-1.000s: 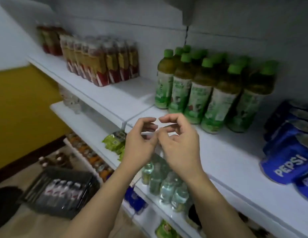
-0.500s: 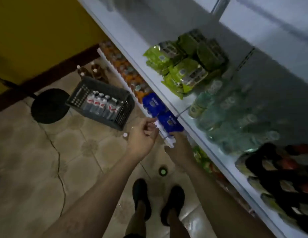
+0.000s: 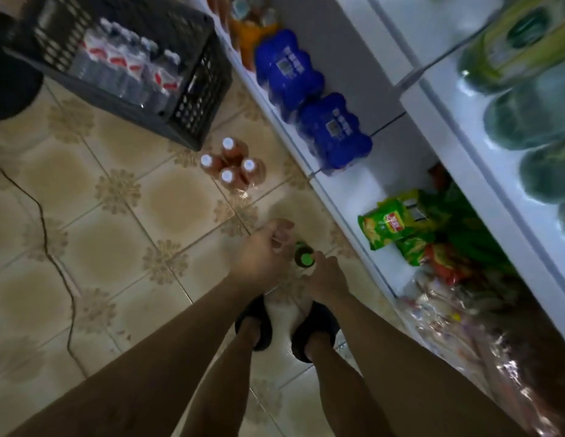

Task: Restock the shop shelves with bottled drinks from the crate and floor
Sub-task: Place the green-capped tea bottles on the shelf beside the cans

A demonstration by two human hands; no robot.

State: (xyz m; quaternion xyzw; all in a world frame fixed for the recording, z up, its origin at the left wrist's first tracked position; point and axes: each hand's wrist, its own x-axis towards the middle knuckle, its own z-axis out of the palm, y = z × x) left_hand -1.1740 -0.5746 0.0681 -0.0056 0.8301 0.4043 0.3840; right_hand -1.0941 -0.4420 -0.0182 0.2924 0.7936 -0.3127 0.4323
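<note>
Bottle: green-capped bottle [image 3: 304, 258] upright on floor [image 3: 111, 234], between both hands.
Left hand [image 3: 262, 252]: fingers loosely curled, empty, just beside the cap.
Right hand [image 3: 325, 279]: at the cap; fingers hidden, grip cannot be told.
Crate [image 3: 196, 99]: on floor, well apart.

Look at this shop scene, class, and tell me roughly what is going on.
A person stands beside the shop shelves, looking down at a green-capped bottle standing on the tiled floor just ahead of their feet. The left grip and right grip sit on either side of its cap; whether either holds it cannot be told. Four white-capped bottles wait on the floor, and the black crate holds more.
</note>
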